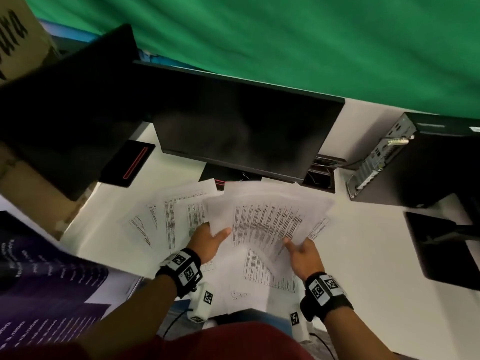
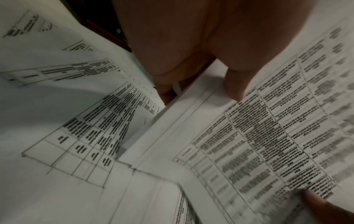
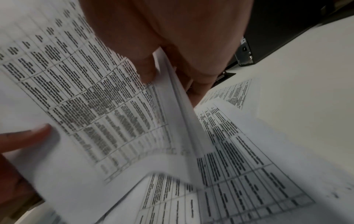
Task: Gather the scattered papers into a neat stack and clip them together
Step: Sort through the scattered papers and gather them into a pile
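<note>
Both hands hold a loose bundle of printed papers [image 1: 265, 219] lifted above the white tabletop [image 1: 376, 255], in front of the dark monitor [image 1: 244, 126]. The left hand [image 1: 207, 242] pinches the bundle's left edge, thumb on top. The right hand [image 1: 302, 255] pinches the right edge the same way. More sheets [image 1: 168, 219] lie fanned on the tabletop to the left and beneath the bundle.
</note>
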{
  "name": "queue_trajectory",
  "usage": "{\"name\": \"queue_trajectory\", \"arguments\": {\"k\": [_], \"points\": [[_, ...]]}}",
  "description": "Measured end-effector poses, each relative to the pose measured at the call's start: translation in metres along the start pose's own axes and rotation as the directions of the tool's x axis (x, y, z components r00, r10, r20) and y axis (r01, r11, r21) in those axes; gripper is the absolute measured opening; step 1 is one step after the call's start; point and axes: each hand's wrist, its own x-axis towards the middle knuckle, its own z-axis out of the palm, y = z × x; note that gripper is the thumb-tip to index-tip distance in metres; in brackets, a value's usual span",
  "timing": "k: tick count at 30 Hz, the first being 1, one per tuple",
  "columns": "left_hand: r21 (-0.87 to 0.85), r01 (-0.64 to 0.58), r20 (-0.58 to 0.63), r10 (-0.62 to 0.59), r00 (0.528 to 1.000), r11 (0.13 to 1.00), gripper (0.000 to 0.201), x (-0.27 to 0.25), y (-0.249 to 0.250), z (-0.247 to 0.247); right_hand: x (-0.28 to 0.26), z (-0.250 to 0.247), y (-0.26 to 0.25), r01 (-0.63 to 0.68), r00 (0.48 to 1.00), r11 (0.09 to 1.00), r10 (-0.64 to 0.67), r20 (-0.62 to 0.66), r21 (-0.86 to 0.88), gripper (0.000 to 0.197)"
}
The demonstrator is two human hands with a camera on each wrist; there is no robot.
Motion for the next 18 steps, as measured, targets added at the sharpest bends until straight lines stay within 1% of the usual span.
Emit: {"name": "queue_trajectory", "arguments": {"k": [2,4,5,6,7,8,9,10,11,12,13,14,15,16,17,18], "points": [[0.004,-0.041,0.005,0.041,0.999,0.999,0.030,0.002,0.000,-0.009,-0.001,-0.002,-0.006,0.018,1.000,1.000,-0.018,0.008,-0.023,0.024],[0.037,-0.057,0.004,0.057,0.998,0.998,0.022,0.007,-0.009,-0.022,-0.007,-0.001,-0.011,0.018,0.999,0.999,-0.017,0.035,-0.049,0.012],[0.083,-0.047,-0.021,0.049,0.999,0.995,0.015,0.009,-0.016,-0.029,-0.010,0.002,-0.010,-0.001,0.999,0.999,0.003,0.039,-0.053,0.011],[0.130,-0.028,-0.066,0.037,0.997,0.991,0.007,0.012,-0.025,-0.037,-0.010,0.005,-0.006,-0.030,0.999,0.999,0.032,0.030,-0.044,0.016],[0.170,0.012,-0.137,0.011,0.991,0.985,0.007,0.016,-0.038,-0.045,-0.009,0.010,0.001,-0.072,0.997,0.996,0.073,0.016,-0.049,0.018],[0.199,0.088,-0.223,-0.042,0.974,0.976,0.012,0.019,-0.053,-0.055,-0.007,0.013,0.010,-0.107,0.994,0.992,0.107,0.004,-0.061,0.019],[0.219,0.195,-0.322,-0.118,0.939,0.956,0.020,0.022,-0.065,-0.066,-0.004,0.017,0.019,-0.137,0.990,0.986,0.138,0.003,-0.096,0.017],[0.240,0.334,-0.417,-0.214,0.884,0.911,0.033,0.027,-0.079,-0.079,-0.001,0.021,0.028,-0.158,0.987,0.979,0.161,0.012,-0.126,0.013],[0.244,0.483,-0.482,-0.326,0.813,0.841,0.049,0.029,-0.092,-0.093,0.003,0.025,0.039,-0.183,0.982,0.972,0.189,0.024,-0.148,0.010],[0.227,0.611,-0.512,-0.440,0.738,0.759,0.066,0.028,-0.102,-0.106,0.005,0.031,0.046,-0.206,0.976,0.965,0.214,0.031,-0.162,0.010],[0.210,0.696,-0.502,-0.535,0.680,0.687,0.084,0.030,-0.113,-0.117,0.006,0.035,0.052,-0.230,0.970,0.954,0.240,0.030,-0.192,0.015],[0.215,0.738,-0.466,-0.597,0.653,0.640,0.100,0.031,-0.120,-0.125,0.006,0.039,0.058,-0.246,0.966,0.939,0.259,0.021,-0.240,0.019],[0.238,0.748,-0.428,-0.624,0.653,0.619,0.113,0.033,-0.125,-0.128,0.007,0.042,0.060,-0.257,0.963,0.923,0.270,0.006,-0.287,0.022],[0.275,0.739,-0.415,-0.617,0.668,0.615,0.122,0.035,-0.129,-0.128,0.008,0.044,0.061,-0.260,0.961,0.913,0.275,0.003,-0.314,0.023],[0.313,0.726,-0.418,-0.597,0.684,0.613,0.128,0.038,-0.131,-0.125,0.009,0.045,0.060,-0.270,0.958,0.909,0.287,0.007,-0.317,0.022],[0.337,0.721,-0.429,-0.583,0.690,0.606,0.132,0.040,-0.131,-0.121,0.010,0.046,0.060,-0.280,0.954,0.907,0.299,0.013,-0.316,0.021]]}}
